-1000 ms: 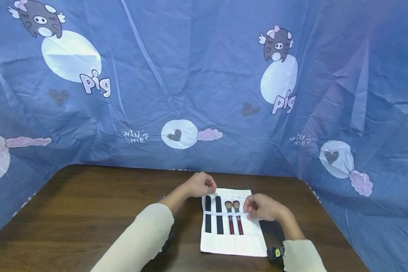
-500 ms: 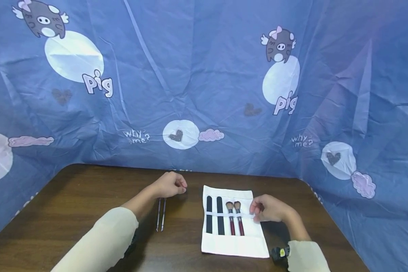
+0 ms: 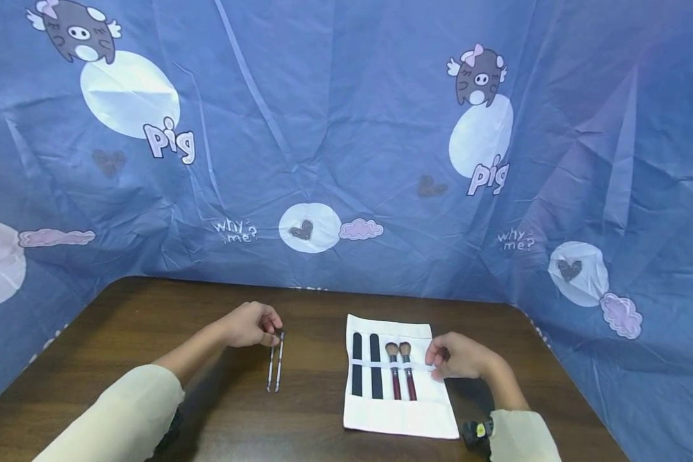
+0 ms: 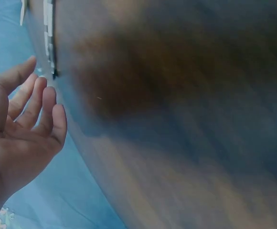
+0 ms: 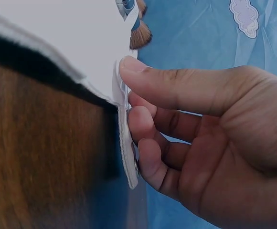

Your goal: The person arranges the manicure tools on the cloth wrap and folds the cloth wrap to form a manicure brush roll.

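A white cloth brush roll [image 3: 395, 418] lies unfolded on the table. Under its elastic band sit two black flat strips like nail files [image 3: 375, 382] and two makeup brushes [image 3: 410, 384] with dark red handles. My right hand [image 3: 459, 355] pinches the roll's right edge, thumb on top and fingers beneath, as the right wrist view shows. To the left, two thin silvery double-ended sticks [image 3: 280, 364] lie side by side. My left hand [image 3: 250, 325] is at their far ends; in the left wrist view its fingers [image 4: 47, 114] are loosely bent and apart from the sticks.
The dark wooden table [image 3: 317, 410] has rounded far corners. A blue printed curtain [image 3: 346, 154] hangs behind and around it. A black wrist device [image 3: 476, 431] sits by the right sleeve [image 3: 522, 436].
My left hand has moved left from the roll's top-left corner to the two sticks, which its arm partly hid before. My right hand stays at the roll's right edge.
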`<state>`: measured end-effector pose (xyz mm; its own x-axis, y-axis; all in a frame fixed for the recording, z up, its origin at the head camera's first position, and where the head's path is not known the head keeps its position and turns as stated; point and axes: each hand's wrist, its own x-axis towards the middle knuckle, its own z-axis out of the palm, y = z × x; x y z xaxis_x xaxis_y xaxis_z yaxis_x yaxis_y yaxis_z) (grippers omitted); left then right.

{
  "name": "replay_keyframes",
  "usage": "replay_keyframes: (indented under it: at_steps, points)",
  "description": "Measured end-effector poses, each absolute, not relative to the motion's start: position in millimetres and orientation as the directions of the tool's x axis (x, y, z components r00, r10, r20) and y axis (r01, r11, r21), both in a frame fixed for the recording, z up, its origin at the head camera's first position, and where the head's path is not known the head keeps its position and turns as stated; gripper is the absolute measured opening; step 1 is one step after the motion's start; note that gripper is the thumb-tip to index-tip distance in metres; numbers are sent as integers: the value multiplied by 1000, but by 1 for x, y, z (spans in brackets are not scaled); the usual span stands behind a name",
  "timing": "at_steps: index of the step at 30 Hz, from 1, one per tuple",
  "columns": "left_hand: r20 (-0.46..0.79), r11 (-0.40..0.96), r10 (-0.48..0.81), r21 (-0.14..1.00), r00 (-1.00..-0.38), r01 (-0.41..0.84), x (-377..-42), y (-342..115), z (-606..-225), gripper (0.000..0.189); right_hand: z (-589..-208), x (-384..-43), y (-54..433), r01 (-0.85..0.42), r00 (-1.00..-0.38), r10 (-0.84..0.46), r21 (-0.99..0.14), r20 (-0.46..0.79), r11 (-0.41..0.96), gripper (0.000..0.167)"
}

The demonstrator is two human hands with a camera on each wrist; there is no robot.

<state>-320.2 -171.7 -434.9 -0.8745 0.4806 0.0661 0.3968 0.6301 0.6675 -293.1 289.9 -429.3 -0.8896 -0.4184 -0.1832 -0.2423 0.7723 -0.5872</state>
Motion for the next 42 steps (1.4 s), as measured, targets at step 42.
replay_keyframes:
  at_steps: [42]
  points:
    - [-27,582,470,761,-882,287,-311,-183,-451,49,-432,-291,287,-223,-894,-410,-615,-180,756,19]
